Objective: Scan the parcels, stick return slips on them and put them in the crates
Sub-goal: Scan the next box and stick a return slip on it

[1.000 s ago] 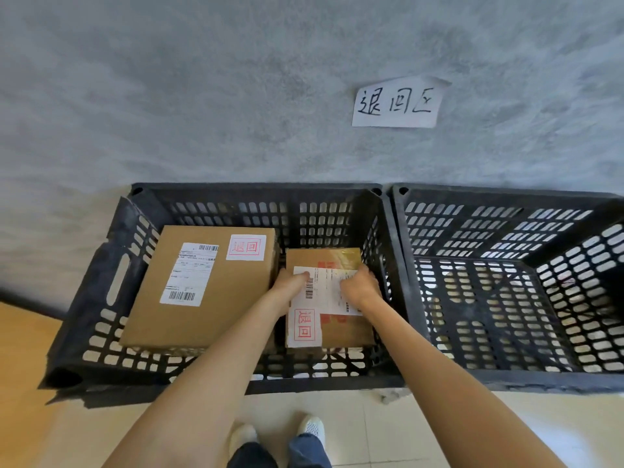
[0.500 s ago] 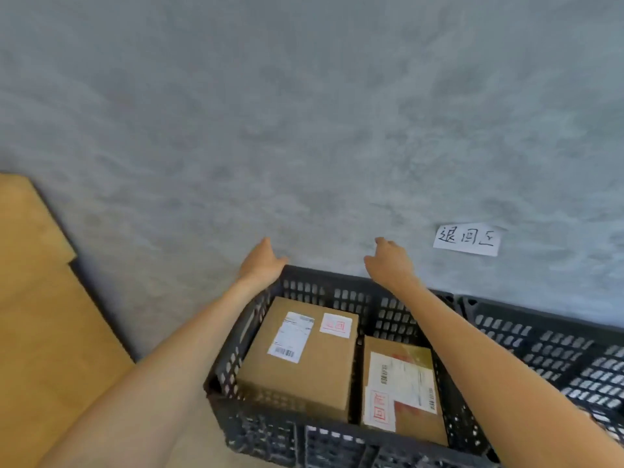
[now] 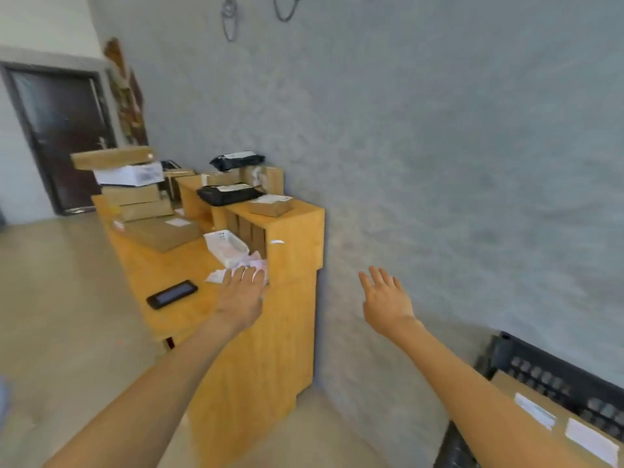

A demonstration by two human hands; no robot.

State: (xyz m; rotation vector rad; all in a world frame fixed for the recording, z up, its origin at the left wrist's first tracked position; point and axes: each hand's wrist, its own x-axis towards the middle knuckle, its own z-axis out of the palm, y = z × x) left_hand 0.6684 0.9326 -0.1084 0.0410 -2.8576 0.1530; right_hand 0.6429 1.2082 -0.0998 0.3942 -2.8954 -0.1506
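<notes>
View has swung left since earlier, off the crate (image 3: 526,366), now lower right with a slipped parcel (image 3: 553,417) inside. Left hand (image 3: 241,292) and right hand (image 3: 385,304) both spread, empty. Next-parcel step: reach the desk (image 3: 290,251) stack (image 3: 135,184), centre-left, take scanner (image 3: 172,294).

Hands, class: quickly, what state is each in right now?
Left hand: open, fingers straight, holding nothing.
Right hand: open, fingers spread, holding nothing.

Dark door (image 3: 64,136) — wall hooks (image 3: 230,18)
</notes>
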